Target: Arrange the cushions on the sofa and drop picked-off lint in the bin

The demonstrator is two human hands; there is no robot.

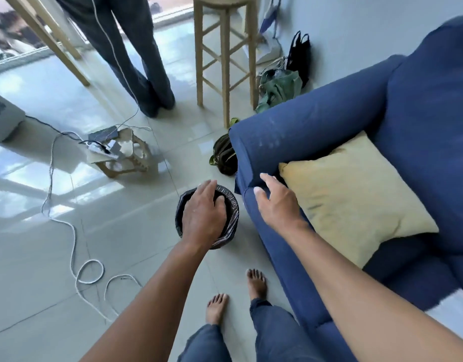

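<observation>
The bin (225, 232), a small round one lined with a dark bag, stands on the tiled floor (136, 252) just beside the front corner of the blue sofa (316, 126), and your left hand (203, 211) is over its mouth with the fingers bent down inside the rim; the fingertips are hidden within the liner, so you cannot tell whether they pinch any lint or touch the bag. Your right hand (276, 201) hangs over the sofa's seat edge with fingers spread and relaxed, holding nothing, its thumb side near the corner of the yellow cushion (355, 194). That cushion lies flat on the seat, tilted against the arm and back. The sofa's right part runs out of view. Your bare feet (256, 282) stand on the tiles next to the sofa front. Further off, a white cable (73, 236) loops across the floor, a wooden stool (225, 56) stands near some bags (280, 87), and another person's legs (136, 61) are cut off at the top edge
</observation>
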